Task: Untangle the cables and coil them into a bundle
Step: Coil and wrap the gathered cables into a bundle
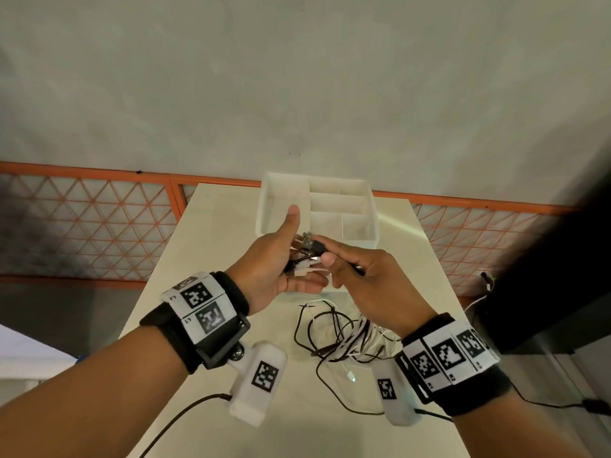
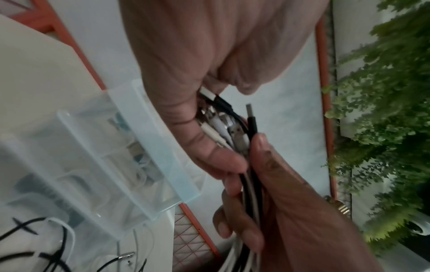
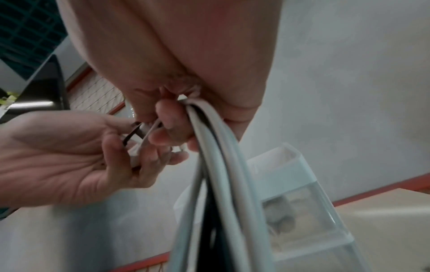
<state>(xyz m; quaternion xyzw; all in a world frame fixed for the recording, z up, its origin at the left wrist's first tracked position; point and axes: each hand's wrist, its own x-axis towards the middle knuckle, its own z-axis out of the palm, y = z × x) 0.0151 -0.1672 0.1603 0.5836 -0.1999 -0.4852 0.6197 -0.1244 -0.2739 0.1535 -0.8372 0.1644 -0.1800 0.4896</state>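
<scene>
the left hand (image 1: 274, 259), palm up with thumb raised, cradles a cluster of cable plugs (image 2: 223, 127). the right hand (image 1: 363, 272) pinches a black usb plug (image 1: 309, 243) pointing toward the left palm; the loose cables (image 1: 344, 335) probably trail down to the table (image 1: 211, 233).

Organizer box (image 1: 264, 206): you see it translucent, divided, at the worktop's (image 1: 211, 226) far end.
Railing (image 1: 99, 226): orange lattice beyond.
Foliage (image 2: 384, 110): green.
</scene>
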